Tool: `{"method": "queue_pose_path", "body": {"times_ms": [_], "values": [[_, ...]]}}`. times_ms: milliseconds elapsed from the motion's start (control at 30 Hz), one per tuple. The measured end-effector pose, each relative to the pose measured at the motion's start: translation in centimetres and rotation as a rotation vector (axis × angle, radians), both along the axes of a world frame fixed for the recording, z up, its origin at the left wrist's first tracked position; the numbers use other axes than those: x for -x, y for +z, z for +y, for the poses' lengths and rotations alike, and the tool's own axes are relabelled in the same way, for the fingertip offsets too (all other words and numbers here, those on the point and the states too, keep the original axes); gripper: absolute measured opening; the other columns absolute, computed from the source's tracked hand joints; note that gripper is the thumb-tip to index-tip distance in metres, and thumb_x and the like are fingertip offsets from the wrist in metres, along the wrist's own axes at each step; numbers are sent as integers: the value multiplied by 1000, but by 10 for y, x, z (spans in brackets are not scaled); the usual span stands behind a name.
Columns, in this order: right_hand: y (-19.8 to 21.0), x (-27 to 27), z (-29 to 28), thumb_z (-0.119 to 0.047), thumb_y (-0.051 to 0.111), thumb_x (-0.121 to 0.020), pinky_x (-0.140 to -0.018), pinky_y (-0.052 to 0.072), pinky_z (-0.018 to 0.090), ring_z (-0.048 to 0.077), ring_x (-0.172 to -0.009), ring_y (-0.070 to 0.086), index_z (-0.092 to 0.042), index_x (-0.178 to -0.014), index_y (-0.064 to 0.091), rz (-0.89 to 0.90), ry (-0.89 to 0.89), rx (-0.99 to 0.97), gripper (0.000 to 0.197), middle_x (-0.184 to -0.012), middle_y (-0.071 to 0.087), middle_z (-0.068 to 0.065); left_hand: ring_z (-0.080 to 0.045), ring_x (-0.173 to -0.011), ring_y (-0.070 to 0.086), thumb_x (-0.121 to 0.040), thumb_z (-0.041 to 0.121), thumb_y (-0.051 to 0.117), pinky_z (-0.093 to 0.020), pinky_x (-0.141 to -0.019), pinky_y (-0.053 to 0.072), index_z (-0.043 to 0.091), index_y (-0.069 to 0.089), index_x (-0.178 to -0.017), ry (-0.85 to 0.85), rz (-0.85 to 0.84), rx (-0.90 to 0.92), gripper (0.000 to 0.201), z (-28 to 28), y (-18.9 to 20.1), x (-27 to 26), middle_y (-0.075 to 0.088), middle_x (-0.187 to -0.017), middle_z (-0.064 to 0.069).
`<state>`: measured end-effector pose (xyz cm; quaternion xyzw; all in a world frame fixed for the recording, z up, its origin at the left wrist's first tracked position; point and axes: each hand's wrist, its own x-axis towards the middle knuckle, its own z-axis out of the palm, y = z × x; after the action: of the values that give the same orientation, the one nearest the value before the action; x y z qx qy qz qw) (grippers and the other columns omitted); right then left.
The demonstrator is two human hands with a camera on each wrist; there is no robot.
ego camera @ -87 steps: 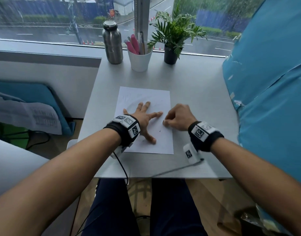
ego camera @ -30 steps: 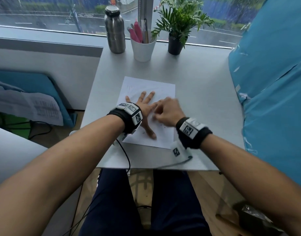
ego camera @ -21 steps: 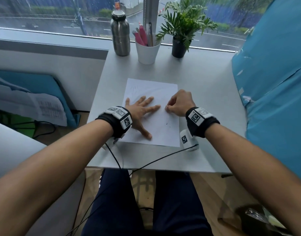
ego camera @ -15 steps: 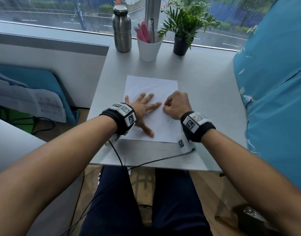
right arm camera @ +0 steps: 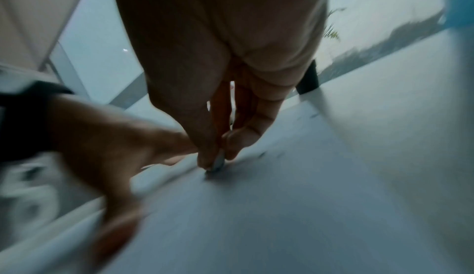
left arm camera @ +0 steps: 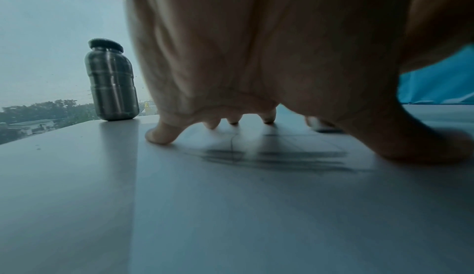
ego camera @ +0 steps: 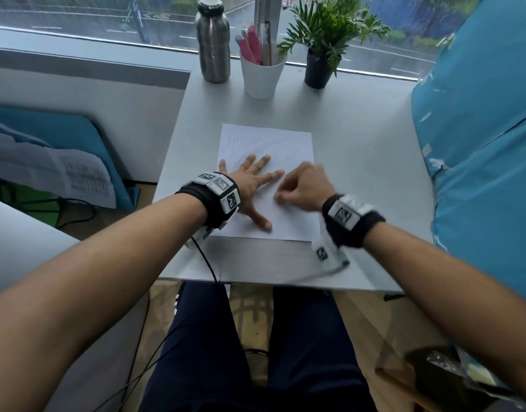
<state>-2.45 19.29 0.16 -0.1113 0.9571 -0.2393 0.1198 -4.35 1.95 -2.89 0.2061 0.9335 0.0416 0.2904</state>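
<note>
The white sheet of paper [ego camera: 285,144] lay flat on the pale grey bench [ego camera: 374,162], its long side running towards the window. It was pinned by the left hand [ego camera: 250,182], spread wide with fingertips and thumb pressed down and the palm slightly arched. The right hand [ego camera: 303,188] was pinched, thumb against fingers, round a small pale eraser [right arm camera: 217,164], whose end was pressed to the sheet just beside the left index finger.

Across the last three seconds the right hand had been carried in over the left fingers, drawn back out to the right, and brought in again. In the newest frames it and its wristband were smeared by motion, while the left hand had been kept where it was. A back-and-forth rubbing stroke was therefore judged to be in progress, with the sheet held steady against it.

Dark pencil strokes [left arm camera: 277,158] were still seen under the arch of the left palm, and faint lines remained on the far half of the sheet. The erasing was judged unfinished, and the left hand would probably have to be shifted before the covered strokes could be reached.
</note>
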Motion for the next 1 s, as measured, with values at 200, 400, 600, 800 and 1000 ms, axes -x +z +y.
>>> {"method": "queue_pose_path", "body": {"times_ms": [200, 400, 600, 800, 1000], "values": [[-7, -18, -14, -15, 74, -70, -69, 53, 24, 15, -68, 68, -10, -73, 78, -3, 44, 46, 7, -74, 74, 4, -19, -144, -30, -40, 84, 73, -79, -103, -5, 52, -14, -147, 1, -1, 5, 142, 1, -3, 1, -33, -156, 13], [1, 28, 8, -20, 73, -72, -71, 48, 18, 14, -74, 70, -12, -78, 79, 43, -174, 36, 12, -78, 76, 6, -20, -145, -28, -43, 81, 76, -78, -103, -6, 53, -11, -148, 14, 3, -13, 139, 1, -1, -2, -30, -157, 13], [-7, -15, -18, -19, 76, -70, -59, 48, 16, 11, -61, 64, -11, -71, 78, -69, 32, 38, 9, -68, 70, -1, -19, -144, -31, -40, 83, 74, -79, -102, -7, 53, -15, -147, 4, 7, -3, 142, 1, -5, 1, -33, -156, 14], [-6, 21, -2, -19, 73, -72, -70, 54, 20, 12, -65, 66, -10, -74, 78, 64, -154, 50, 11, -72, 74, 4, -19, -145, -29, -42, 81, 76, -78, -103, -6, 50, -11, -149, 18, 5, -9, 141, 2, -3, 0, -31, -157, 13], [-3, 9, -8, -21, 74, -72, -65, 52, 20, 12, -64, 66, -10, -74, 79, -20, -57, 40, 12, -72, 75, 6, -19, -145, -29, -42, 82, 75, -78, -103, -6, 50, -13, -148, 6, 8, -8, 142, 1, -3, 0, -31, -157, 13]]}}
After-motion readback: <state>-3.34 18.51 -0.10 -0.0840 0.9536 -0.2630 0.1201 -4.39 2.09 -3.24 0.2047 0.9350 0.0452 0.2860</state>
